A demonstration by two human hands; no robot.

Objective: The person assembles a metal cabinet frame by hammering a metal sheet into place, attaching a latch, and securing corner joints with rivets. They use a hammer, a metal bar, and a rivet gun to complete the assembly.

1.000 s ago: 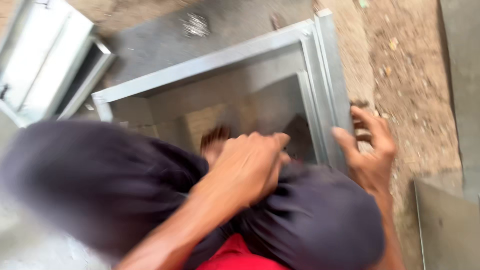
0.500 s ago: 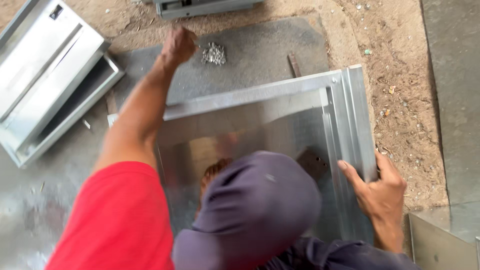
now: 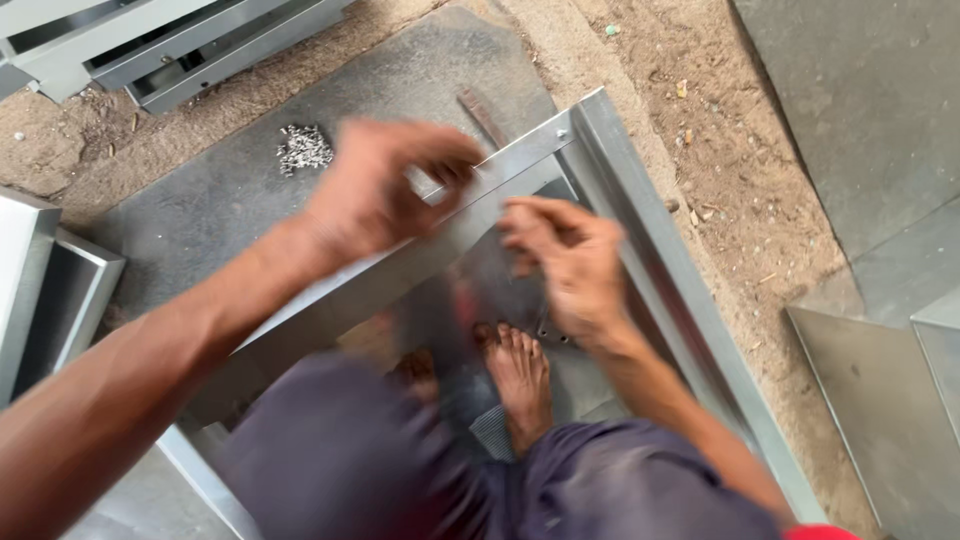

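Observation:
My left hand [image 3: 385, 190] is blurred, its fingertips pinched together just above the top rail of a galvanised sheet-metal frame [image 3: 600, 150]. Whether something small sits between the fingers is hidden by the blur. My right hand [image 3: 565, 265] hovers a little right of it, over the sheet inside the frame, fingers loosely curled and empty. A small pile of metal fasteners [image 3: 303, 148] lies on the dark grey plate [image 3: 230, 210] beyond the frame. My bare foot [image 3: 520, 380] rests on the sheet inside the frame, and my dark trousers fill the bottom of the view.
Folded metal channels [image 3: 150, 40] lie at the top left, and more bent sheet pieces [image 3: 45, 280] at the left edge. Flat metal sheets [image 3: 880, 400] lie at the right. A rusty rod [image 3: 483, 115] rests by the frame's corner. Sandy ground surrounds everything.
My left hand has come back from the fastener pile to the frame's top rail. My right hand let go of the frame's right edge and moved inward towards the left hand.

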